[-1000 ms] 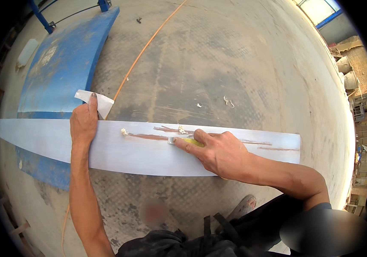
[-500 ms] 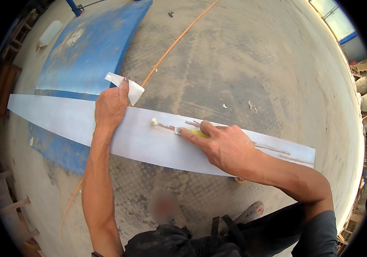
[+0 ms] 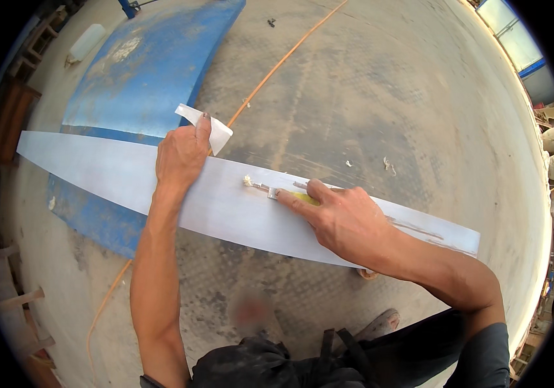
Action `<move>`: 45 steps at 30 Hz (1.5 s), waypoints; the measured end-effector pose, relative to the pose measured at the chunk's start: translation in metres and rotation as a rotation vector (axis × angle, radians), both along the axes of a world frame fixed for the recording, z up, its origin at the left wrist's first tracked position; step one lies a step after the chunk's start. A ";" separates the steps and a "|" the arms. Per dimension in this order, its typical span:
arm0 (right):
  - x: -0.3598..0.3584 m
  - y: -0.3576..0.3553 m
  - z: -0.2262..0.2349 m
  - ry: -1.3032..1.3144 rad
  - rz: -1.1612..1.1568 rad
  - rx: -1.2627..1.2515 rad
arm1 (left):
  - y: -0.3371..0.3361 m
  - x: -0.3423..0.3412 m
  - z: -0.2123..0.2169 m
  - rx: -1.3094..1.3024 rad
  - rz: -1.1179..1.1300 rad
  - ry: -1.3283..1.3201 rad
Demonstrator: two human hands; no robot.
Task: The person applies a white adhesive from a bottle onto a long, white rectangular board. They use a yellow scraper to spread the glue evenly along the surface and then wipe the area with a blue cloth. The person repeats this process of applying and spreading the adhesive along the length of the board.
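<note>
My right hand point(image 3: 348, 220) covers most of the putty knife point(image 3: 290, 194), so I see only a yellow bit of handle under my fingers and the small metal blade poking out toward the left; my fingers are closed around it, pressing it flat on the long white panel point(image 3: 109, 174). How wide the blade is I cannot make out. A lump of pale filler point(image 3: 248, 181) sits on the panel just left of the blade, with a thin smear between them. The panel's right end runs under my right forearm, and brownish streaks point(image 3: 413, 227) show on it beyond my wrist.

My left hand point(image 3: 180, 155) lies palm down on the panel's far edge, left of the filler, fingers curled with a folded white scrap point(image 3: 202, 126) pinched between thumb and fingers; the part of the scrap under my hand is hidden. Behind the panel's left half lies a blue curved sheet point(image 3: 135, 84), partly covered by the panel. An orange cord point(image 3: 283, 61) crosses the concrete floor point(image 3: 387, 97) and disappears under the panel near my left hand.

Compared with half a second ago, the view has shifted a little, while both hands keep the same grip and the blade remains just right of the filler.
</note>
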State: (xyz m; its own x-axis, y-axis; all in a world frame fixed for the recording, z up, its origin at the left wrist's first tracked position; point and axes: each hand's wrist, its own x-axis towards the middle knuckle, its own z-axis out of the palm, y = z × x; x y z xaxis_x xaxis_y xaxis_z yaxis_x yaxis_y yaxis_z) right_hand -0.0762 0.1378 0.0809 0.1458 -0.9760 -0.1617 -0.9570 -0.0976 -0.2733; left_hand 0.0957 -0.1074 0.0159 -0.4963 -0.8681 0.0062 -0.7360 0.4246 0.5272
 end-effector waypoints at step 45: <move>-0.048 0.102 0.004 0.023 -0.116 0.034 | -0.004 0.008 -0.011 0.061 -0.034 0.166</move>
State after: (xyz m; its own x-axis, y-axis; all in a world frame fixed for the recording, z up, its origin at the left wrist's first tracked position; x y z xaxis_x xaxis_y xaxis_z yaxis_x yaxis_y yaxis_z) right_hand -0.1242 0.2395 0.0848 0.0279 -0.9801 -0.1966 -0.9674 0.0230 -0.2521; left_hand 0.1033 -0.1114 0.0050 -0.5218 -0.8522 0.0383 -0.6224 0.4110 0.6661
